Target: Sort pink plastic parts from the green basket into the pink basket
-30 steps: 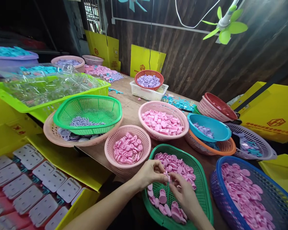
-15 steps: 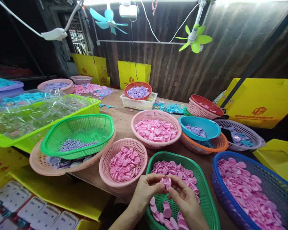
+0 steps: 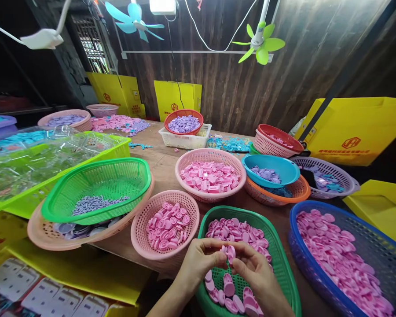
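Over a dark green basket [image 3: 288, 268], both my hands pinch one small pink plastic piece [image 3: 230, 254] between fingertips and thumbs. My left hand [image 3: 201, 264] grips its left side, and my right hand [image 3: 255, 268] its right side. The basket below has a heap of pink plastic parts [image 3: 239, 233] at its far end and several more pieces near my wrists. Just left of it stands a small pink basket [image 3: 138, 229] with round pink parts. To the right is a blue basket [image 3: 295, 237] full of flat pink oval pieces.
A larger pink basket [image 3: 209, 154] of pink blocks stands behind. A light blue bowl [image 3: 290, 165] sits on an orange basket [image 3: 300, 191]. At left, a bright green basket [image 3: 102, 176] rests on a peach basket [image 3: 39, 233]. A yellow carton [image 3: 95, 268] holds packed pieces below the table edge.
The view has tilted up and turned right, so the table appears shifted left and more of the fans shows. My hands have drawn together around the pink piece, which now shows more plainly.
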A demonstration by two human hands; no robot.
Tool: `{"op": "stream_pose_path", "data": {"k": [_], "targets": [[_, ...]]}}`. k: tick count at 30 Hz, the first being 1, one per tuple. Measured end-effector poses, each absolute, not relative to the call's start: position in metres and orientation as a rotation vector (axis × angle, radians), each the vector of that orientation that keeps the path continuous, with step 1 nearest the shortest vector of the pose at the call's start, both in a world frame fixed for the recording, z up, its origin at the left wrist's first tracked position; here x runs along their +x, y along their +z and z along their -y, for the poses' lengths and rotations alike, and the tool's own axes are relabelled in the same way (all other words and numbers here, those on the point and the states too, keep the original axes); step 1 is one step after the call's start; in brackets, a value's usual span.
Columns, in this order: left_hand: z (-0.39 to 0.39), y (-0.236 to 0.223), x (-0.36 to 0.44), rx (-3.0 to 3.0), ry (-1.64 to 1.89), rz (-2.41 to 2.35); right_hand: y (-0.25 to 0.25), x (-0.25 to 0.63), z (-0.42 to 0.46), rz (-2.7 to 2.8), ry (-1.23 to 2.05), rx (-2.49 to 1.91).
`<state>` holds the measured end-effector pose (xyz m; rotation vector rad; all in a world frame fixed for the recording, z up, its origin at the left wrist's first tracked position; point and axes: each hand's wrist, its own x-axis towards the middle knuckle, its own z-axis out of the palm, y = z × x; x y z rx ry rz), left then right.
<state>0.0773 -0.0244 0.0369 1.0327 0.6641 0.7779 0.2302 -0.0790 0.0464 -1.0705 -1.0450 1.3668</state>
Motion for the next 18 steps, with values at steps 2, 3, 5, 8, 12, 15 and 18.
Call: {"op": "stream_pose_path", "data": {"k": [2, 3, 5, 8, 12, 15, 18], "targets": [[0.027, 0.041, 0.079, 1.063, 0.81, -0.698, 0.047, 0.229, 0.079, 1.08, 1.326, -1.079], [0.028, 0.043, 0.079, 1.084, 0.833, -0.718, 0.048, 0.228, 0.079, 1.097, 1.288, -1.096], [0.029, 0.047, 0.08, 1.129, 0.878, -0.749, 0.047, 0.225, 0.08, 1.115, 1.198, -1.142], [0.029, 0.047, 0.081, 1.135, 0.859, -0.757, 0.043, 0.219, 0.081, 1.113, 1.125, -1.183], [0.027, 0.038, 0.084, 1.095, 0.75, -0.75, 0.036, 0.216, 0.079, 1.125, 1.144, -1.189], [0.017, 0.038, 0.073, 1.166, 0.753, -0.814, 0.032, 0.233, 0.069, 1.247, 1.2, -1.224], [-0.009, 0.044, 0.038, 1.395, 1.0, -1.109, 0.023, 0.264, 0.057, 1.5, 1.032, -1.448]]}}
